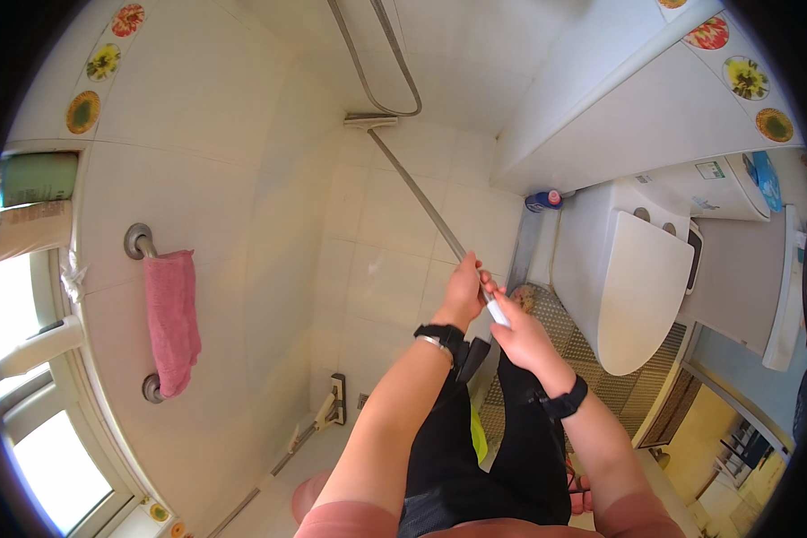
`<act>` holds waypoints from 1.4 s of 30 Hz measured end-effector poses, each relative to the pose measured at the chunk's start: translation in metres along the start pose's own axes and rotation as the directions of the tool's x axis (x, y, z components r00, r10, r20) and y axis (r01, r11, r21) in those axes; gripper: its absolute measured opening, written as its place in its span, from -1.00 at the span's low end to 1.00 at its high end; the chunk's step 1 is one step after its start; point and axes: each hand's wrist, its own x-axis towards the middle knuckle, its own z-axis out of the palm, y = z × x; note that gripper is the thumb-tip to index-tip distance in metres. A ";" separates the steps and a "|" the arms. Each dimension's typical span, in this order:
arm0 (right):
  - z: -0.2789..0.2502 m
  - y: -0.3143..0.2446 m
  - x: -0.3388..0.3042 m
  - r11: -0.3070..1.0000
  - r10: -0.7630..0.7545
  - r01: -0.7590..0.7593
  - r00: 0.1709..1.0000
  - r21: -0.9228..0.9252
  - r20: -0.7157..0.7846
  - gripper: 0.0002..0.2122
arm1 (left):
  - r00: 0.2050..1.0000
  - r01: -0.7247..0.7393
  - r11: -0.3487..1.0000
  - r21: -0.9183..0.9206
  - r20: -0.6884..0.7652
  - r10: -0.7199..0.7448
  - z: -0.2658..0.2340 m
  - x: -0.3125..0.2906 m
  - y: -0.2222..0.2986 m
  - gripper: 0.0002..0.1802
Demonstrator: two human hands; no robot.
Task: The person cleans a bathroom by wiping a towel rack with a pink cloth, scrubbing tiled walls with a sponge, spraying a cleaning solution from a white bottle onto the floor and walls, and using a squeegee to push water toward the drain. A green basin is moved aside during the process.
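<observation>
A long-handled mop (426,202) with a metal pole slants away from me across the tiled floor. Its narrow, pale, flat head (371,121) rests at the foot of the far wall; the exact head type is too small to make out. My left hand (464,291) is closed around the pole just above the white grip (497,311). Close behind it, my right hand (522,335) wraps the white grip at the near end. Both wrists wear black bands.
A toilet (641,287) stands at right, a blue bottle (543,201) beside it. A shower hose (394,99) hangs at the far wall. On the left wall, a pink towel (171,318) hangs on a rail. Another mop (332,403) lies lower left. A patterned mat (560,336) covers floor at right.
</observation>
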 end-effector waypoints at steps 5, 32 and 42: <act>0.000 0.015 -0.060 0.358 0.244 -0.578 0.816 0.733 0.524 -0.42 | 0.991 -0.125 0.888 0.443 0.018 0.131 -0.026 -0.041 -0.036 -0.77; -0.016 -0.084 0.007 0.346 0.201 -0.524 0.852 0.778 0.484 -0.60 | 0.979 -0.156 0.987 0.024 0.135 0.151 0.015 -0.040 0.062 -0.80; 0.049 -0.044 -0.044 0.460 0.208 -0.513 0.856 0.725 0.473 -0.45 | 0.969 -0.234 0.923 0.305 -0.001 0.246 -0.042 -0.058 0.024 -0.86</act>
